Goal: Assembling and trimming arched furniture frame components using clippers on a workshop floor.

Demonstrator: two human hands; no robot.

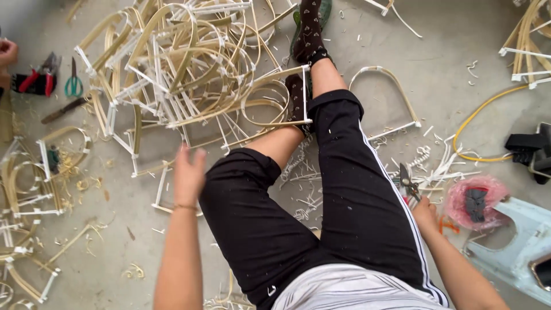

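I sit on a concrete floor in black trousers (350, 189) and dark socks. My left hand (188, 175) is raised with fingers apart and holds nothing, just in front of a big heap of bent cane frames with white bound joints (183, 69). My right hand (423, 212) rests low beside my right leg, fingers closed on the handles of a pair of metal snips (408, 182) that point away from me. White plastic offcuts (436, 166) lie around the snips.
Another person's hand (7, 53) shows at the far left near red-handled pliers (35, 79), green-handled scissors (73, 85) and a knife (62, 110). More cane frames (28, 183) lie at left. A yellow hose (479, 117), a pink bag (476, 201) and a pale blue plastic stool (516, 247) sit at right.
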